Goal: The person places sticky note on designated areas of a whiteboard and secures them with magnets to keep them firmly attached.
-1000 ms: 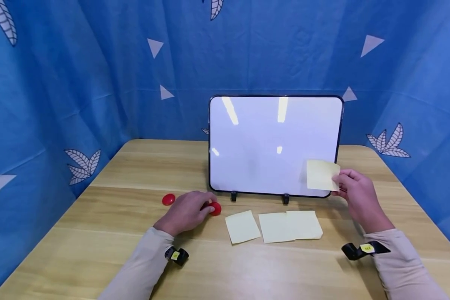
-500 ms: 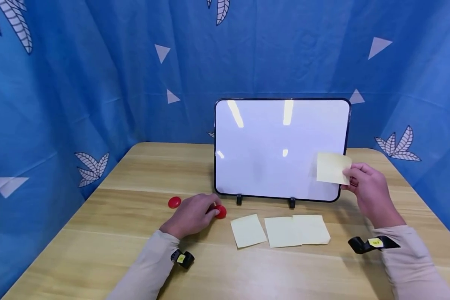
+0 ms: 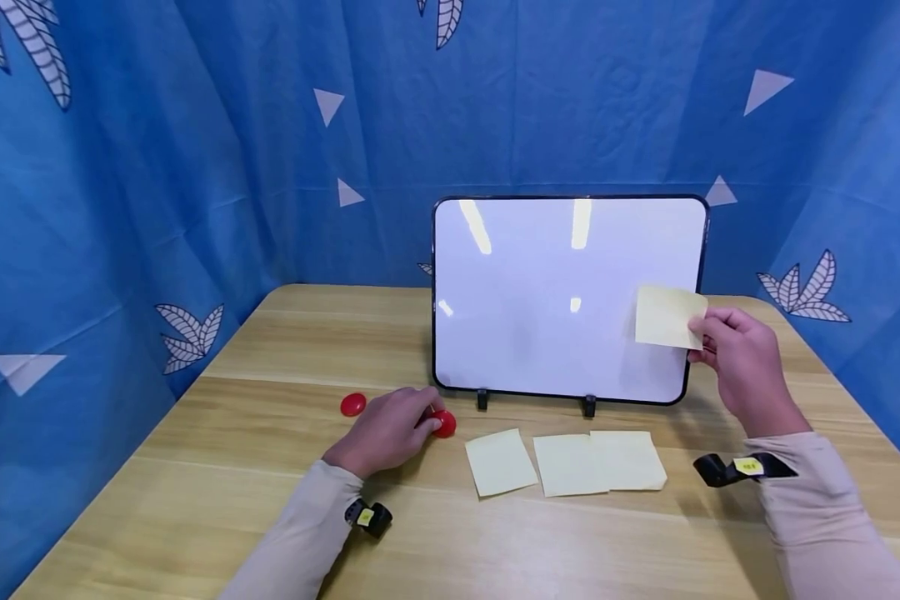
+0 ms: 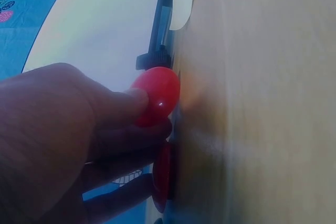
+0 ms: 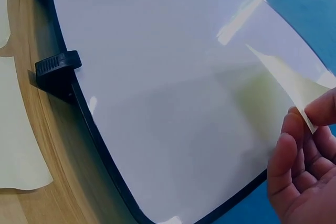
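Note:
My left hand (image 3: 390,429) pinches a glossy red round magnet (image 4: 160,94) between thumb and fingers, low over the table left of the whiteboard. A second red magnet (image 3: 353,405) lies behind that hand; in the left wrist view it shows near the lower fingertips. With thumb and fingers, my right hand (image 3: 746,354) pinches a pale yellow sticky note (image 3: 667,317) by its right edge. The note is in front of the lower right part of the whiteboard (image 3: 540,333). In the right wrist view a gap separates the note's visible edge from the board, and its shadow falls there.
Three more pale sticky notes lie on the wooden table (image 3: 495,550) before the board: a left note (image 3: 501,463), a middle note (image 3: 570,467) and a right note (image 3: 628,461), the last two touching or overlapping. The board stands on black feet (image 3: 589,407). Blue curtain (image 3: 195,167) surrounds the table.
The right hand has lifted the sticky note higher along the board's right side. The left hand stays with its magnet in nearly the same place. The head view has shifted slightly.

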The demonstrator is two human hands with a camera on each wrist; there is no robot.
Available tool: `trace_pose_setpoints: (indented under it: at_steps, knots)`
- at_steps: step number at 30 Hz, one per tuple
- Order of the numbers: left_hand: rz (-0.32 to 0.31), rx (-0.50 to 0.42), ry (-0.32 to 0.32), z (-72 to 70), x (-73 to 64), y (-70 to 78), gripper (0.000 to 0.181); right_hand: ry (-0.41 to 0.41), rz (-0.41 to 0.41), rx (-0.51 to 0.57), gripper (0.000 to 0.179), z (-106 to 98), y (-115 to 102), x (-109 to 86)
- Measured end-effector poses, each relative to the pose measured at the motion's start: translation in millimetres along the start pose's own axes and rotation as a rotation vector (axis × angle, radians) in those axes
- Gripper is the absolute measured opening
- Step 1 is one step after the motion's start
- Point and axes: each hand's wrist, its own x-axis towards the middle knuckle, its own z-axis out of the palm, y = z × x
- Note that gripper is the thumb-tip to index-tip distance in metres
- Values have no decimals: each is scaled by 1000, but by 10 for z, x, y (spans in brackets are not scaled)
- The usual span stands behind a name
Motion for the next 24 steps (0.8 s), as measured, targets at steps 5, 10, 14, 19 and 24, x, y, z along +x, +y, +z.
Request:
trace_pose_setpoints:
  at_steps: [5,10,14,19,24]
  knots:
    - [-11,3,16,-17,-24,-17,21,55,-2,-14,16,68,-9,41]
    - [-17,5,31,-48,-26,-31,25,87,-14,20,19,134,-30,80]
    - [-17,-4,27,-44,-11,-25,25,142,-62,-70,20,166,-35,83]
    - [-27,-12,24,-10,2,-8,24,214,-142,-230,26,176,10,78]
    - [-19,-16,20,31,29,11,23,246,-156,-329,32,123,65,74]
